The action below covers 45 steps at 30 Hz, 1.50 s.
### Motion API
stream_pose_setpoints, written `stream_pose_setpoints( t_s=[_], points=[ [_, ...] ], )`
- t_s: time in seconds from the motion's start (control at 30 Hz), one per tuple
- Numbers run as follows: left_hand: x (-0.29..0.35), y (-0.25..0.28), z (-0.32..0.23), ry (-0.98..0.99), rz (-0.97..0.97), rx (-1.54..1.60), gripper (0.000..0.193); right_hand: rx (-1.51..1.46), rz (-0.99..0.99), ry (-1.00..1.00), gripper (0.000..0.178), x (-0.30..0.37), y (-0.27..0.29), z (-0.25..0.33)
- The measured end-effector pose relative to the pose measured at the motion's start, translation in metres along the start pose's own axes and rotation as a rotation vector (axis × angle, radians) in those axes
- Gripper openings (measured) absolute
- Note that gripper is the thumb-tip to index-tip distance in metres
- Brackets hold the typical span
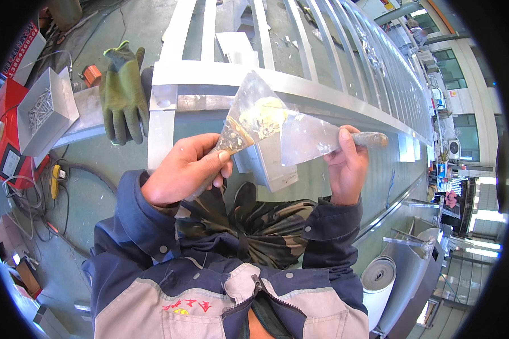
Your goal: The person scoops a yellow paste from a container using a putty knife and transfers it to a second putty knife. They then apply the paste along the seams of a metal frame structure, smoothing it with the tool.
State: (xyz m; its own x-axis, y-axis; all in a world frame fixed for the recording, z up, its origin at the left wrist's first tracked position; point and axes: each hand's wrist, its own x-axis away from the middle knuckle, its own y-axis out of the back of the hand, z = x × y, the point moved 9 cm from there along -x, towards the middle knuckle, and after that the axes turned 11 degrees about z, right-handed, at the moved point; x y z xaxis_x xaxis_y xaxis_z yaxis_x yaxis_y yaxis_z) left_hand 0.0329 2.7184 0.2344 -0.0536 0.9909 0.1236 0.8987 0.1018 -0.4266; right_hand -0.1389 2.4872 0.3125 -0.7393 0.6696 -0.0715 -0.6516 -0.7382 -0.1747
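A pale metal slatted frame [215,74] spans the upper view; the navy-and-grey cloth work jacket [192,325] bears red embroidered characters and a small yellow emblem on the chest; at far left stands a red box-shaped machine [4,100] with a pale panel; above it, a red-and-white flat signboard [26,50] carries printed characters and a number; a grey-green fabric work glove [120,104] lies left of the frame's corner.

Two flat steel putty knives are held above the lap, in front of the frame's near rail: the left putty knife [246,86] with a smeared triangular blade, the right putty knife [306,141] with a rounded grey-brown handle; the left hand [189,169] is closed around its handle; the right hand [348,169] pinches its knife near the handle; a cream-yellow soft lump of paste [266,114] sits on the left blade, the right blade's edge at its side.
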Motion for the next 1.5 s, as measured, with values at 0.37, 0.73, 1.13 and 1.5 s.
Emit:
stream_pose_setpoints(
  t_s=[0.37, 0.73, 1.13, 1.5],
  points=[
    [0.002, 0.008, -0.011, -0.033, -0.044, -0.045, 0.024, -0.091, 0.042, -0.106, 0.022, 0.002, -0.02, -0.021],
    [0.024, 0.047, -0.026, -0.17, -0.325, 0.035, 0.028, 0.242, 0.027, 0.202, 0.021, -0.021, -0.006, 0.025],
    [0.036, 0.065, -0.014, -0.21, -0.412, 0.093, 0.032, 1.23, 0.337, 0.903, 0.034, 0.006, -0.104, 0.047],
    [0.035, 0.064, -0.012, -0.211, -0.406, 0.096, 0.032, 1.398, 0.311, 0.913, 0.035, 0.014, -0.107, 0.025]
  ],
)
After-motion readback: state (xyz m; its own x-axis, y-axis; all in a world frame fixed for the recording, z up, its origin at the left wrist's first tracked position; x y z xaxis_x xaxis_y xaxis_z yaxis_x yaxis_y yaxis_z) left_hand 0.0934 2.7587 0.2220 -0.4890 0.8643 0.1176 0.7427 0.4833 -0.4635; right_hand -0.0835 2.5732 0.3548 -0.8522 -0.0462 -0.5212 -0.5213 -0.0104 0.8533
